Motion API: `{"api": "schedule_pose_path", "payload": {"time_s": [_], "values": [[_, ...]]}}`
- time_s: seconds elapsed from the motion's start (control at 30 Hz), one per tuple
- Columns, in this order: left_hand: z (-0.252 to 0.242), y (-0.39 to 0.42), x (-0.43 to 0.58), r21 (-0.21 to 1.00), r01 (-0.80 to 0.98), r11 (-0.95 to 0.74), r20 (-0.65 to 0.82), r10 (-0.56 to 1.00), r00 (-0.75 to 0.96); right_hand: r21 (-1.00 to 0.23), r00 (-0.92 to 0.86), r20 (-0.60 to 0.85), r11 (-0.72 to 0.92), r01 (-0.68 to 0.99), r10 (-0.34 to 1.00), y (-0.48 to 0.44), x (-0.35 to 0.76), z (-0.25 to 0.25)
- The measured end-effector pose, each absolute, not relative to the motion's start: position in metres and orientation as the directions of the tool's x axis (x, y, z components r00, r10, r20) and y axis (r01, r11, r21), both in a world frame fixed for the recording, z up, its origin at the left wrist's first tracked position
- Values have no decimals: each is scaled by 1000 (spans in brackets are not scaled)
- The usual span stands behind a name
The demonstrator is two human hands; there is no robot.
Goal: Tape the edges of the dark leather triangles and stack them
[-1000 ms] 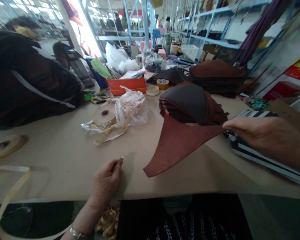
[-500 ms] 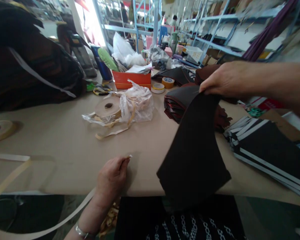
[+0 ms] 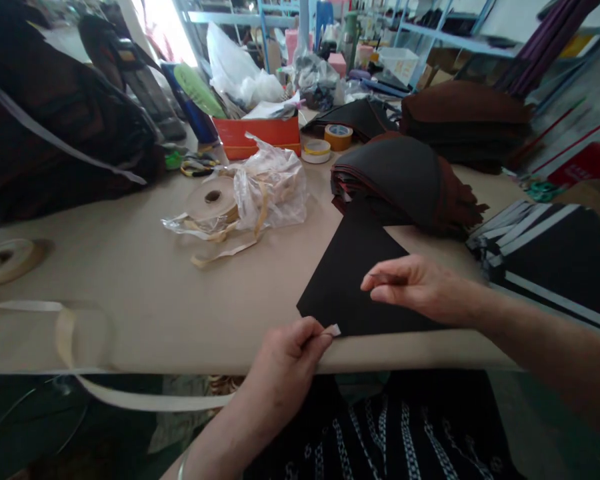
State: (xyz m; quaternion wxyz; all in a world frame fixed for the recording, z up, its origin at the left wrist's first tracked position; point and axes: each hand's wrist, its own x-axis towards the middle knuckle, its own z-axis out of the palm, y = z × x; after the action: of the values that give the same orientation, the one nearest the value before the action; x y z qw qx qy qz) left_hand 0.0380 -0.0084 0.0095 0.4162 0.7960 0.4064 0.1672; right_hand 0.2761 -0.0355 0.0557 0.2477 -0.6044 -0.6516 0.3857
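Note:
A black cut piece point(image 3: 350, 273) lies flat at the table's front edge. Near its lower left corner, my left hand point(image 3: 293, 353) pinches the end of a pale tape point(image 3: 155, 402), and a short white tip sticks out past the fingers. The tape trails left below the table edge and back up onto the table. Over the black piece is my right hand point(image 3: 410, 287), its thumb and fingers curled; something small and dark shows between them, too unclear to name. The piece's far end meets a stack of dark pieces point(image 3: 390, 173).
A tape roll point(image 3: 213, 200) and clear plastic bag point(image 3: 275, 183) lie mid-table, another roll point(image 3: 7, 260) far left. Behind stand an orange box point(image 3: 257, 137) and small tape rolls point(image 3: 339, 137). White-striped black pieces point(image 3: 565, 257) lie right, a dark bundle point(image 3: 55, 127) left.
The black piece, held up by my right hand before, now lies on the table, released. My right hand has come down toward me. My left hand has moved right with the tape end. The view has tilted down.

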Motion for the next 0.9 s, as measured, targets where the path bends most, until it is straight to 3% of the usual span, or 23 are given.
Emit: {"api": "schedule_pose_path", "payload": {"time_s": [0.13,0.37,0.57,0.7,0.9], "values": [[14,-19,64,806,517,-289,-166,727,666,-909,-30,-285,-260,326,958,-86,270,32],[10,-33,87,768,548,-330,-202,687,697,-918,13,-344,-339,206,939,-104,272,16],[8,-37,97,733,566,-378,-193,681,706,-935,-20,-294,-284,211,955,-104,268,8],[7,-34,99,694,597,-402,-268,625,733,-932,4,-271,-264,247,963,-108,276,7],[6,-17,95,574,702,-420,-453,552,700,-892,291,-282,-361,272,914,-132,350,5]]}}
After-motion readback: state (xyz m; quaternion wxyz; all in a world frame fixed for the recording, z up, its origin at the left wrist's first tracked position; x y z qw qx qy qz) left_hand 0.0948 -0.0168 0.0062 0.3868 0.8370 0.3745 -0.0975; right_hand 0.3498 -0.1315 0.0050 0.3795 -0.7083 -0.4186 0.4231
